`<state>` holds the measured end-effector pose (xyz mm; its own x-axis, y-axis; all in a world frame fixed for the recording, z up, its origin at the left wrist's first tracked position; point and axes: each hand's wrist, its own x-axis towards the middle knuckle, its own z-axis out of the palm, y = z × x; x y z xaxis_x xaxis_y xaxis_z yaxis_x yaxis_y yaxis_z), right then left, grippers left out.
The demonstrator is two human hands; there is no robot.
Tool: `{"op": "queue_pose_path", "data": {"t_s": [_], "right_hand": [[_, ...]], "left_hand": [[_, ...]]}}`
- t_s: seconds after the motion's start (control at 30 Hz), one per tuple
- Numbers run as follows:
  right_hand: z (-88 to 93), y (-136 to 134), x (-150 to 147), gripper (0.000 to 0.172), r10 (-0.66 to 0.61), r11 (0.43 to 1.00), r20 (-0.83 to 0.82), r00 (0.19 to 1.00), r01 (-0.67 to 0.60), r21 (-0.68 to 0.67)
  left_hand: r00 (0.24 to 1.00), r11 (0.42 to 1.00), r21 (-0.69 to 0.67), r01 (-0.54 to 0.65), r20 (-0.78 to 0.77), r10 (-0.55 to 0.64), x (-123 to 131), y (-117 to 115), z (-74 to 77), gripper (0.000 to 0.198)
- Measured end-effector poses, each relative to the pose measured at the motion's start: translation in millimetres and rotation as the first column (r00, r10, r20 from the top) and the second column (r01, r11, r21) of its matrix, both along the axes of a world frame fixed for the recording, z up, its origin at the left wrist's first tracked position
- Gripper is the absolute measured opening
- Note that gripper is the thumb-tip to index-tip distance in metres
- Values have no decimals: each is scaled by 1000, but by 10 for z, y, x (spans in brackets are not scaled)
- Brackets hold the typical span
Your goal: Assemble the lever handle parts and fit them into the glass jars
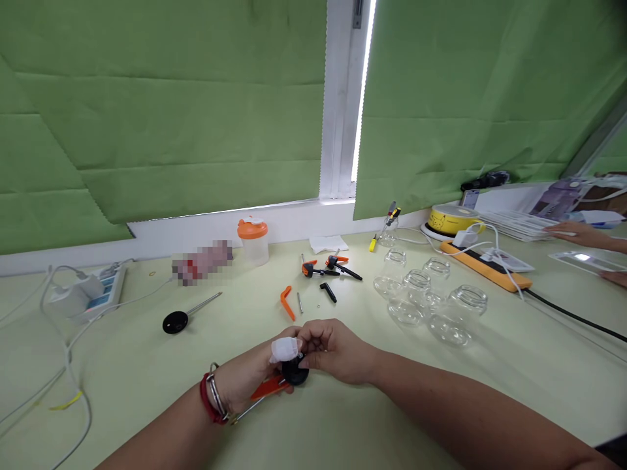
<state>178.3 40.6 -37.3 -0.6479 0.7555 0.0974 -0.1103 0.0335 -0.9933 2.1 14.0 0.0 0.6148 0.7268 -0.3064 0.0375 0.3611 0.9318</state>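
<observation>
Low in the middle, my left hand (252,373) is closed around a black round lid (295,372) with an orange handle (269,387) and a thin metal rod (251,411) pointing down left. A white wrap (285,349) covers my left thumb. My right hand (337,351) pinches at the top of the lid, its thumb against it; anything between the fingertips is too small or hidden. Just beyond lie a loose orange handle (287,303), a metal pin (300,303), a black lever (328,292) and two orange-and-black trigger pieces (309,268).
Several glass jars (458,316) stand at right, before an orange power strip (484,266). At left are another black lid with rod (175,322) and a white power strip (105,294) with cables. An orange-lidded cup (255,241) stands behind. Another person's hands (582,234) show far right.
</observation>
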Motion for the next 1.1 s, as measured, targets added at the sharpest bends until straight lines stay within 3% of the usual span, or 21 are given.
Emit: {"op": "queue_pose_path", "data": {"t_s": [0.63,0.9,1.1], "right_hand": [[33,-2,22,15,64,997,-92,994,-59,52],[25,-11,15,17,89,996,-146,985,-90,4],[56,-27,12,15,95,995,-186,978,-93,17]], "left_hand": [[999,998,50,24,20,-25,2,-5,3,27],[999,999,38,22,28,-23,-9,1,-14,28],[998,992,109,70,-3,-70,-32,-2,-8,29]]}}
